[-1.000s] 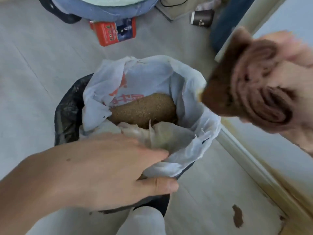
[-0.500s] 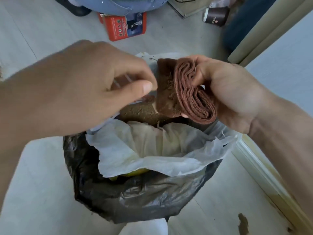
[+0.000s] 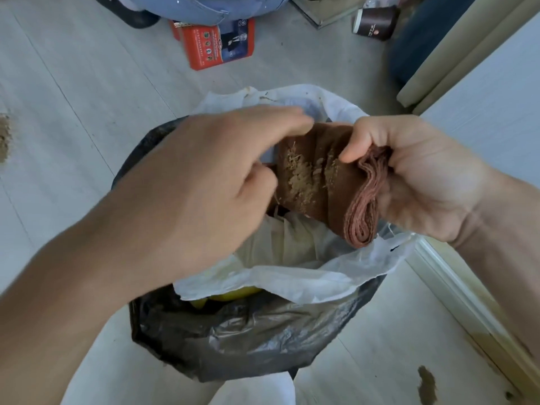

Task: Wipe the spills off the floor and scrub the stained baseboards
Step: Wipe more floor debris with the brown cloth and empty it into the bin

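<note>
My right hand [image 3: 415, 176] grips a folded brown cloth [image 3: 330, 185] over the open bin. Tan crumbs cling to the cloth's upper face. My left hand [image 3: 210, 182] is at the cloth's left edge, fingers spread and touching it, holding nothing. Below both hands stands a bin lined with a black bag [image 3: 233, 337] and a white plastic bag [image 3: 306, 279] holding waste. A brown spill spot [image 3: 427, 385] marks the pale floor at lower right. The baseboard [image 3: 479, 325] along the right wall carries yellow-brown stains. Another tan spill [image 3: 4, 138] lies at the far left edge.
A red and blue box [image 3: 219, 45] lies on the floor beyond the bin. A dark paper cup [image 3: 375, 21] lies on its side at the top right. A blue cushion-like object [image 3: 204, 7] sits at the top. The door frame [image 3: 455, 54] runs along the upper right.
My left hand left the bin's rim and rose to the cloth. My right hand brought the cloth from the upper right to over the bin and turned its crumb-covered face up.
</note>
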